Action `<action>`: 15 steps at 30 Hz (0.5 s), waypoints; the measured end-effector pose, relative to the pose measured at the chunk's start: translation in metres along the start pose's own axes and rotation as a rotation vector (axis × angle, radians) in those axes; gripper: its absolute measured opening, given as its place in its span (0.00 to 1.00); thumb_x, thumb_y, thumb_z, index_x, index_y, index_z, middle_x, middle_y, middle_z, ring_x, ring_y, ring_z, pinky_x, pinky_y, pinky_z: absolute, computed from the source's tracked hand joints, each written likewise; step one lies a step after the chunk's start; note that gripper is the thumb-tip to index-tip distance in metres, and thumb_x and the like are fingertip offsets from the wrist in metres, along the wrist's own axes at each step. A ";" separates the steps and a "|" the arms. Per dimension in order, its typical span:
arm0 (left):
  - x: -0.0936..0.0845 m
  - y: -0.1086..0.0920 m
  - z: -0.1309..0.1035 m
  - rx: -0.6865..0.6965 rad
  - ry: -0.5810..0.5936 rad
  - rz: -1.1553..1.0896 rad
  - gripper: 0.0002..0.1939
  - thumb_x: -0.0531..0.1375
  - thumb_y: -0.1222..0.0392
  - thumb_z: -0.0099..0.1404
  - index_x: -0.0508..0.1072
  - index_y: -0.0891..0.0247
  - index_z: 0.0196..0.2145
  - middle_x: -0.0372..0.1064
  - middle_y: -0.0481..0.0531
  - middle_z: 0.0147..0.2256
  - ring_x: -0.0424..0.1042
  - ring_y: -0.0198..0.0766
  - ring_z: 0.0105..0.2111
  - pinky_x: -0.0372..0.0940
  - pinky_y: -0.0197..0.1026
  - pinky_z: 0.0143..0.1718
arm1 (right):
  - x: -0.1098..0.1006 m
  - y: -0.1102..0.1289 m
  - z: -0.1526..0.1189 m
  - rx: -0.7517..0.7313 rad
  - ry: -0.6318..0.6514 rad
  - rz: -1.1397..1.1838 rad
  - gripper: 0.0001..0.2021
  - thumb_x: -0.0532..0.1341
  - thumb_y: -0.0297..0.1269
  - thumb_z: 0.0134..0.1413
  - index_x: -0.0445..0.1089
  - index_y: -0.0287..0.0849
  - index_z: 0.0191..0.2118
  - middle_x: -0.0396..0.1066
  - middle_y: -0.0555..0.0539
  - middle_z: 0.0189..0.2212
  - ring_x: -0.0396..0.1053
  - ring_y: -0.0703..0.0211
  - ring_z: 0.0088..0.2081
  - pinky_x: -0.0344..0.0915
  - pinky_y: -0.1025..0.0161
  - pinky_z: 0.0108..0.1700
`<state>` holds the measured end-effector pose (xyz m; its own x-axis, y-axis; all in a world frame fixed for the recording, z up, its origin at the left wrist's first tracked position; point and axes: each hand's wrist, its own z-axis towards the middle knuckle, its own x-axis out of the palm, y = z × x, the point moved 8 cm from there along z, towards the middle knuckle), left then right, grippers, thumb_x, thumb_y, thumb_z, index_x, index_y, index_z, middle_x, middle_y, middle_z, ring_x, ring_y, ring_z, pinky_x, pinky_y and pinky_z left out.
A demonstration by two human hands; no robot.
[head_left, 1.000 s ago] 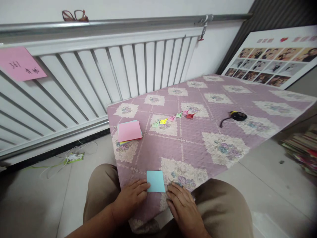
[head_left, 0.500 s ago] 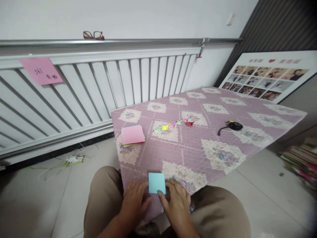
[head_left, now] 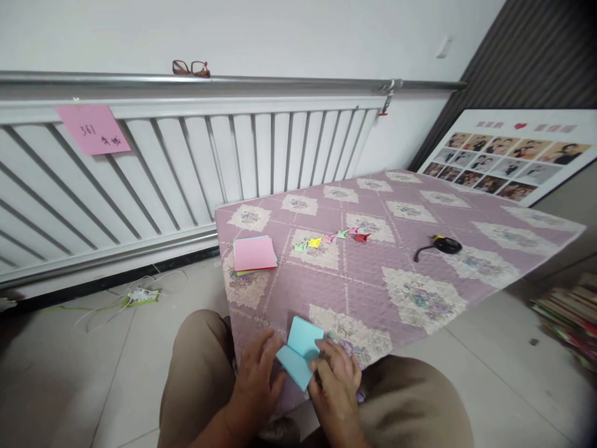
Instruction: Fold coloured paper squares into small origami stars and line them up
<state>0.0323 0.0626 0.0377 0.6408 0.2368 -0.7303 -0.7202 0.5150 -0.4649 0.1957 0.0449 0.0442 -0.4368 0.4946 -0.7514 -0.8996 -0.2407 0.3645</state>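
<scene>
A light blue sheet of folding paper (head_left: 305,336), creased across its middle and partly opened like a little book, is at the near end of the table. My right hand (head_left: 336,379) pinches its right edge. Just left of the paper, my left hand (head_left: 259,373) has its fingers spread and grips nothing. Farther in lies a stack of coloured paper (head_left: 254,254), pink on top. A row of several small folded paper figures (head_left: 315,242) in green, yellow, pink and red runs across the cloth.
A purple floral cloth (head_left: 326,286) covers the table. A black corded object (head_left: 446,245) lies on its right part. Behind stands a white radiator (head_left: 242,155) with a pink note (head_left: 96,129) and eyeglasses (head_left: 191,68) above. A photo board (head_left: 508,155) leans at the back right.
The blue paper, flat and squarish before, is now turned and opened along its crease. My right hand has its edge, and my left fingers have come away. The view has shifted slightly.
</scene>
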 end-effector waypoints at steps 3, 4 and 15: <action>-0.002 -0.019 0.005 0.150 0.016 0.063 0.19 0.54 0.67 0.62 0.69 0.55 0.50 0.65 0.55 0.52 0.62 0.48 0.53 0.60 0.53 0.53 | 0.002 0.004 -0.001 -0.004 0.045 -0.006 0.12 0.53 0.23 0.46 0.67 0.48 0.30 0.69 0.49 0.48 0.59 0.49 0.54 0.42 0.42 0.58; -0.001 -0.023 0.006 0.178 0.024 0.073 0.15 0.54 0.67 0.63 0.72 0.54 0.46 0.67 0.53 0.49 0.63 0.47 0.51 0.61 0.52 0.51 | 0.005 0.006 -0.003 -0.023 0.081 -0.009 0.13 0.53 0.23 0.46 0.68 0.49 0.32 0.68 0.49 0.49 0.59 0.48 0.55 0.42 0.42 0.59; -0.005 0.003 0.000 0.175 0.133 0.115 0.14 0.55 0.70 0.62 0.74 0.54 0.41 0.72 0.51 0.43 0.66 0.45 0.44 0.59 0.49 0.47 | 0.013 0.014 -0.014 -0.215 0.258 -0.034 0.15 0.61 0.33 0.52 0.67 0.53 0.46 0.72 0.51 0.45 0.66 0.49 0.50 0.40 0.43 0.60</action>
<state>0.0269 0.0632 0.0398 0.5082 0.1979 -0.8382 -0.7222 0.6282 -0.2895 0.1779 0.0360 0.0319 -0.3669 0.2847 -0.8856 -0.8810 -0.4120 0.2326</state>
